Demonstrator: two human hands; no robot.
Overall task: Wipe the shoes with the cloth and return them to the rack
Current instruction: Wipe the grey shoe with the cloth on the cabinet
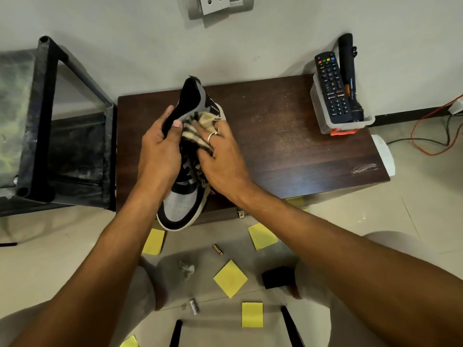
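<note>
Nearest me, yellow notes [230, 278] and a battery [218, 249] are littering the floor, so a dropped shoe would be landing among them. The shoe [179, 206] is hanging toe-first past the table [288, 146] edge. My left hand [160, 151] is gripping its collar, and my right hand [223, 156] is clutching the cloth [200, 121] against its side. Hard rubbing could be twisting it loose. Bare tabletop is lying to the right, and the rack [45, 96] is standing close on the left.
</note>
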